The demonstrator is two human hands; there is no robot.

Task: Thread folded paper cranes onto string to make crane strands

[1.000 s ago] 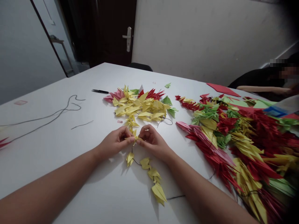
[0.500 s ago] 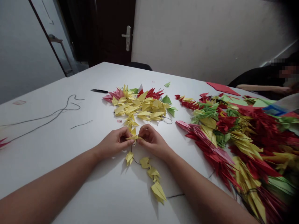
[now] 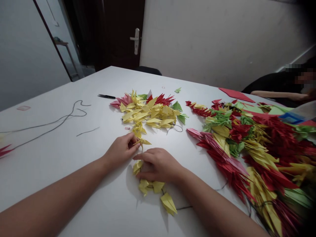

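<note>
Well in front of the yellow heap point(image 3: 158, 113), nearest of all, has a folded end piece point(image 3: 168, 204) on a dark cord point(image 3: 184, 207), running out rightward. Closer to the heap, spreads the right hand point(image 3: 159, 164) palm down over the yellow strand point(image 3: 158, 187), grip apart and straddling one piece of it; perhaps touching, hard to tell from here. Just in front of the heap, pinches a pointed yellow star point(image 3: 145, 142) in the left hand point(image 3: 122, 147), grip clamped on it. Right of the heap, has red, yellow, green and pink paper bundles point(image 3: 239, 131) massed on the white desk point(image 3: 111, 210). Left of the heap, shows loose string point(image 3: 66, 116) and, nearer its far corner, black snips point(image 3: 106, 96). Beyond the heap, has a small green piece point(image 3: 177, 90); farther right of it, a red sheet point(image 3: 235, 95) and a co-worker's forearm point(image 3: 276, 94).
</note>
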